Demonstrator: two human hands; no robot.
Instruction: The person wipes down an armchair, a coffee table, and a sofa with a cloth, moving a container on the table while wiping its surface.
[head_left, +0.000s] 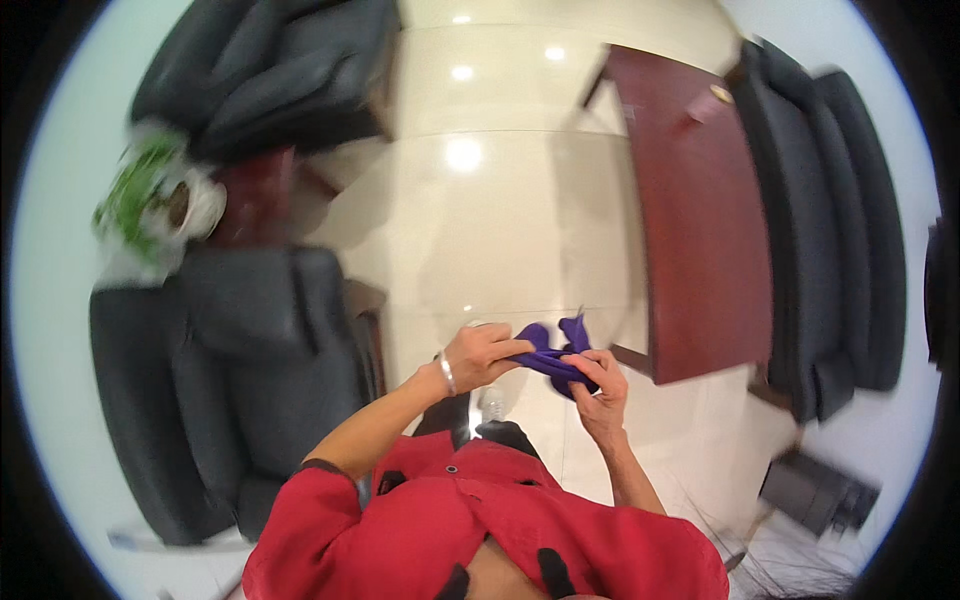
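Note:
A bunched purple cloth (553, 361) is stretched between my two hands in front of my red shirt. My left hand (480, 356), with a silver bracelet at the wrist, pinches its left end between thumb and fingers. At the other end, my right hand (600, 388) grips the fabric, with its fingers bent over the edge. Loose parts of the cloth stick up beyond both hands. Whether it is a garment or a plain rag, I cannot tell.
To the right stands a reddish-brown wooden table (701, 225) with a pink item (703, 106) on it, beside a black sofa (817, 225). Black armchairs (255, 367) line the left, with a potted plant (199, 202) on a small side table (259, 191). A dark box (817, 491) sits lower right.

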